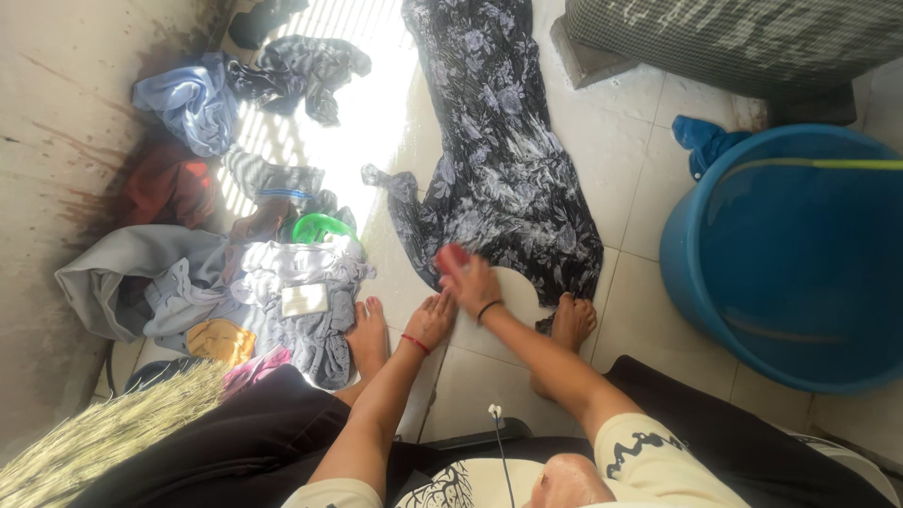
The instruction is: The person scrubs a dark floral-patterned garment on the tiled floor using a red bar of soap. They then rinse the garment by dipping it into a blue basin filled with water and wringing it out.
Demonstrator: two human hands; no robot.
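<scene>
Our right hand (467, 276) grips a red scrubbing object (451, 256), pressing it on the floral garment (499, 160) spread flat on the floor (649, 122); left hand (431, 320) open, bracing beside it.

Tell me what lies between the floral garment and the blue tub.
In the head view, only bare wet floor tiles lie between the dark floral garment and the blue tub.

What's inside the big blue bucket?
The big round blue plastic bucket holds water, with a thin yellow-green hose crossing its top. The water hides the bottom, so anything lying there cannot be seen.
</scene>
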